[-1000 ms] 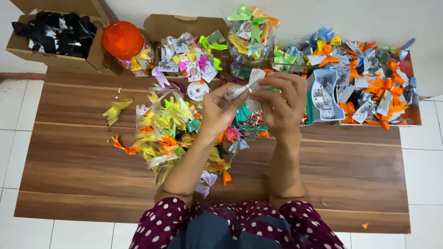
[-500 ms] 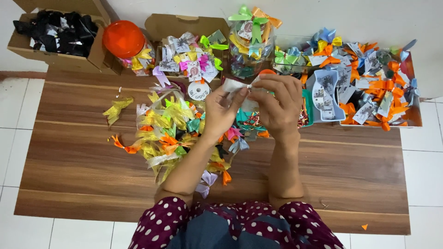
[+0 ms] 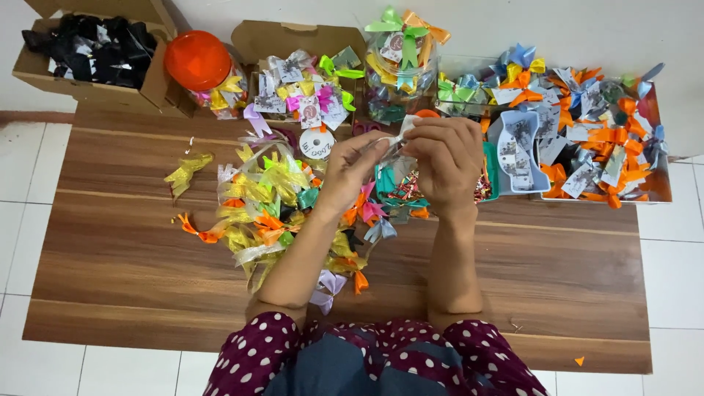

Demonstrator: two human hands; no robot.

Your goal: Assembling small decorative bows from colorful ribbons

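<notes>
White ribbon [image 3: 400, 136] pinched between both hands' fingers [image 3: 367, 147].

Left hand [image 3: 350, 170] & right hand [image 3: 447, 158] are pinching a small white ribbon strip [image 3: 402, 132] betw. fingertips, hovering over a brown wooden table [image 3: 132, 257] w/ a heap of yellow & orange ribbon bows [image 3: 264, 209].

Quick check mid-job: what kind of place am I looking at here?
Likely a home craft workspace: a low wooden table on white floor tiles, heaped ribbon bows, and cardboard boxes of more.
</notes>
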